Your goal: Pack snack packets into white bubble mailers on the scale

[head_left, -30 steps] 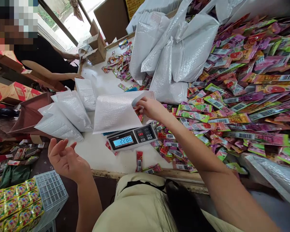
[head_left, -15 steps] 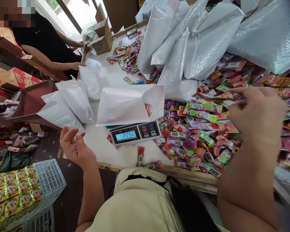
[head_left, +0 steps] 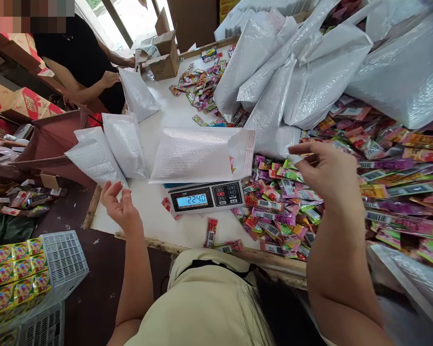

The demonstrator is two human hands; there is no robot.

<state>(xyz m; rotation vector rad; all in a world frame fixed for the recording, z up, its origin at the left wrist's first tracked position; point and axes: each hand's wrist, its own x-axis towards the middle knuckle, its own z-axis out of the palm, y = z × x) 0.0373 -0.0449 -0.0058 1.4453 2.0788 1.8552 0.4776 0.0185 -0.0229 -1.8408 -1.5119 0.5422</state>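
Note:
My left hand (head_left: 120, 204) is raised at the left of the scale, fingers apart and loosely curled, holding nothing. My right hand (head_left: 328, 170) hovers above the heap of small candy packets (head_left: 270, 216), its thumb and fingertips brought together; whether a packet is between them I cannot make out. Something white covers the thumb tip. A white bubble mailer (head_left: 191, 154) lies on the digital scale (head_left: 207, 197), its mouth facing right, with a bit of a colourful packet showing inside. The blue display appears to read 2240, its decimal point unclear.
Filled bubble mailers (head_left: 317, 81) are piled on packets at the back right. Several white mailers (head_left: 124, 144) stand at the left table edge. Across the table, a person in black (head_left: 79, 62) handles a mailer near a cardboard box (head_left: 164, 60). A plastic crate (head_left: 65, 262) sits lower left.
My right hand has moved left over the packets, closer to the mailer's mouth. The scale's reading has dropped slightly. The person opposite has drawn one standing mailer away from the others.

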